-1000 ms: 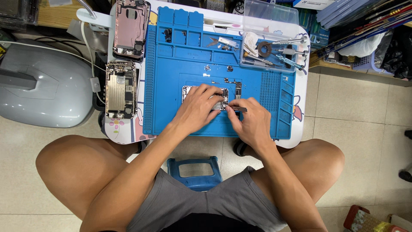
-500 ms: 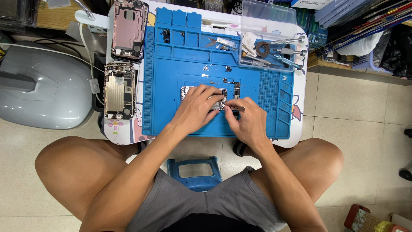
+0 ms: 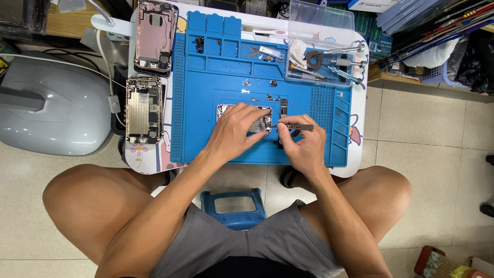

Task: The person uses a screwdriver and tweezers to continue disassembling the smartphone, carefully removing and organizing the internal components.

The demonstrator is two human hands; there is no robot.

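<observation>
My left hand (image 3: pixel 237 131) lies flat over an opened phone chassis (image 3: pixel 261 115) in the middle of the blue repair mat (image 3: pixel 206 103), holding it down. My right hand (image 3: pixel 303 146) sits just to its right, pinching a slim dark metal tool (image 3: pixel 297 126) that points left toward the phone's edge. Most of the phone is hidden under my left palm and fingers. Small loose parts (image 3: pixel 270 97) lie on the mat just beyond the phone.
Two more opened phone bodies, one pink (image 3: pixel 155 36) and one silver (image 3: pixel 144 109), lie at the small table's left side. A clear tray (image 3: pixel 321 59) with screwdrivers and tweezers sits at the back right. A grey rounded case (image 3: pixel 51 103) stands on the floor at left, a blue stool (image 3: pixel 234 208) between my knees.
The hands have barely moved. My right hand has shifted slightly with the tool, which stays at the phone's right edge.
</observation>
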